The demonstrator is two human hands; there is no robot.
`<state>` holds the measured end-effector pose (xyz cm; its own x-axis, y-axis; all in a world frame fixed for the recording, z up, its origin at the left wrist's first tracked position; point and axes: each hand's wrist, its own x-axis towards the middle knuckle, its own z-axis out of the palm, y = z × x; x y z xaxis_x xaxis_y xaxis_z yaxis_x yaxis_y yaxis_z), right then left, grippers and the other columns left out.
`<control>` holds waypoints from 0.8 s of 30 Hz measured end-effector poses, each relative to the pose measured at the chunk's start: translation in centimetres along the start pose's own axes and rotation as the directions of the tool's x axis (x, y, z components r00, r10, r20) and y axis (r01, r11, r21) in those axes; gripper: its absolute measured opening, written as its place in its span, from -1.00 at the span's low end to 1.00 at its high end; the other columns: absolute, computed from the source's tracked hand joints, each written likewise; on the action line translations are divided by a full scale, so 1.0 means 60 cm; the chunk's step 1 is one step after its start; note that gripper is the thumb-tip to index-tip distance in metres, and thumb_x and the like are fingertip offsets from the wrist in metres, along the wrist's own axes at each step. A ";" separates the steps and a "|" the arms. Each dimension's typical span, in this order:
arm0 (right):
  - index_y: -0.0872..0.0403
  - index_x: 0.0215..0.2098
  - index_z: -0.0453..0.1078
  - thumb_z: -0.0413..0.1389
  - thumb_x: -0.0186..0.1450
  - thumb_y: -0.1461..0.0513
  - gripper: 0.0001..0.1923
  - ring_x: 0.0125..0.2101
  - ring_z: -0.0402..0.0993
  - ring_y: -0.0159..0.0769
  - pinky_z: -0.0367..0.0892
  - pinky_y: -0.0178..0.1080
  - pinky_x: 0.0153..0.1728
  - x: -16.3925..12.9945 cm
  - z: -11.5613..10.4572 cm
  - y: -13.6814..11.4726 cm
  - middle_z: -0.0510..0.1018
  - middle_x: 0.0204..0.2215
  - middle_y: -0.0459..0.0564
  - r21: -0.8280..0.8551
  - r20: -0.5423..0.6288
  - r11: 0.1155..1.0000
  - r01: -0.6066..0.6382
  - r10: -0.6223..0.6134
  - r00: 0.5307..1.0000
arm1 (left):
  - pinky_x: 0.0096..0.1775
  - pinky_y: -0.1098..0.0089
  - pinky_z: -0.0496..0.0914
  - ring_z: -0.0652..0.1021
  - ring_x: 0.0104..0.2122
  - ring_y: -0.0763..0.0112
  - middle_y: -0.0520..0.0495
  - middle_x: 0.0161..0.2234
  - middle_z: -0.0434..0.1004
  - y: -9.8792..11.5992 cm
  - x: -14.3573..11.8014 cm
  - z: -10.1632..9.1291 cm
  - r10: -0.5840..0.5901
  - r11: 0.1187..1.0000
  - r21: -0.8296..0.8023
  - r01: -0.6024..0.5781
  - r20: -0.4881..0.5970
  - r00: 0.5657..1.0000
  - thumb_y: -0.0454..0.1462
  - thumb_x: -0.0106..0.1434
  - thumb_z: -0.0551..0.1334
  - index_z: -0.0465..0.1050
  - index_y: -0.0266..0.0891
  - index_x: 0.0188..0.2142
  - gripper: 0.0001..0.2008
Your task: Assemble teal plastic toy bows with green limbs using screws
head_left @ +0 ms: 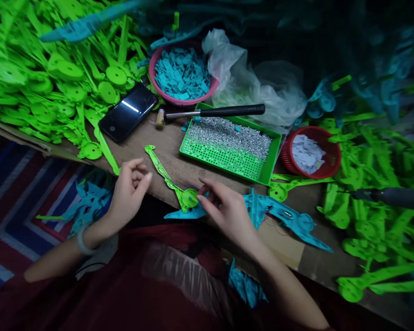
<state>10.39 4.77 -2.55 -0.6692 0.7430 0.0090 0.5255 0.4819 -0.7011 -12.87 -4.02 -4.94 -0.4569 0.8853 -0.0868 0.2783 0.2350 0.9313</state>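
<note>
A green plastic arm piece with a round disc end (188, 198) lies at the table's front edge, its thin stem pointing up and left. My right hand (227, 209) is over the disc, thumb and fingers drawn together at its right side. Whatever may be between those fingertips is too small to make out. To the left of the green piece, my left hand (131, 186) hovers apart from it, fingers loosely bent and holding nothing visible. A blue winged plastic part (286, 214), with thin wires on it, lies under and beside my right hand, which partly hides it.
Behind stands a green perforated tray (224, 166) of small metal pieces, a hammer (227, 111) across its rim. Around it are a phone (127, 112), a pink bowl (184, 100) of blue pieces, a red basket (290, 154) and a dark tool (396, 196). Green parts (55, 69) heap both sides.
</note>
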 end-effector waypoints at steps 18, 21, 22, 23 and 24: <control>0.12 -0.15 0.42 -0.09 0.47 0.27 -0.76 -0.43 0.45 -0.34 0.30 -0.33 -0.41 -0.016 0.032 -0.045 0.48 -0.37 0.01 -0.224 0.153 0.969 0.104 -0.071 0.986 | -0.14 0.28 0.51 0.55 -0.17 0.28 -0.15 -0.15 0.50 -0.019 0.014 0.033 0.462 0.749 0.248 -0.614 0.468 0.753 -0.31 0.38 0.18 0.42 -0.28 -0.09 -0.86; 0.10 -0.21 0.42 -0.05 0.45 0.28 -0.79 -0.45 0.42 -0.33 0.27 -0.32 -0.42 -0.017 0.035 -0.043 0.46 -0.39 0.00 -0.228 0.164 0.963 0.141 -0.104 0.981 | -0.14 0.33 0.49 0.55 -0.17 0.32 -0.11 -0.15 0.53 -0.028 0.012 0.034 0.517 0.686 0.280 -0.671 0.461 0.721 -0.32 0.39 0.16 0.42 -0.27 -0.16 -0.91; 0.10 -0.23 0.42 -0.04 0.44 0.28 -0.80 -0.46 0.41 -0.34 0.25 -0.33 -0.43 -0.017 0.037 -0.039 0.45 -0.40 -0.01 -0.227 0.145 0.965 0.130 -0.099 0.985 | -0.14 0.34 0.49 0.56 -0.17 0.33 -0.11 -0.13 0.54 -0.032 0.012 0.033 0.559 0.634 0.299 -0.713 0.460 0.690 -0.34 0.40 0.15 0.42 -0.26 -0.15 -0.91; 0.10 -0.26 0.41 -0.03 0.43 0.29 -0.81 -0.47 0.40 -0.34 0.24 -0.33 -0.44 -0.017 0.039 -0.033 0.44 -0.42 -0.02 -0.211 0.116 0.972 0.104 -0.081 0.990 | -0.16 0.35 0.48 0.57 -0.18 0.34 -0.11 -0.11 0.56 -0.037 0.011 0.033 0.610 0.566 0.314 -0.762 0.463 0.643 -0.36 0.40 0.14 0.43 -0.26 -0.13 -0.89; 0.10 -0.28 0.39 -0.02 0.42 0.29 -0.83 -0.47 0.39 -0.35 0.23 -0.34 -0.45 -0.017 0.041 -0.027 0.44 -0.44 -0.04 -0.179 0.082 0.982 0.067 -0.053 0.995 | -0.19 0.36 0.48 0.58 -0.19 0.35 -0.12 -0.10 0.58 -0.041 0.011 0.032 0.661 0.491 0.322 -0.810 0.467 0.587 -0.38 0.40 0.13 0.43 -0.27 -0.12 -0.87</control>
<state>8.94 2.08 -3.20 -0.7372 0.6756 -0.0124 0.5648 0.6059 -0.5602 -12.21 -3.25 -7.98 0.3109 0.8624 0.3996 0.7787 -0.4721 0.4132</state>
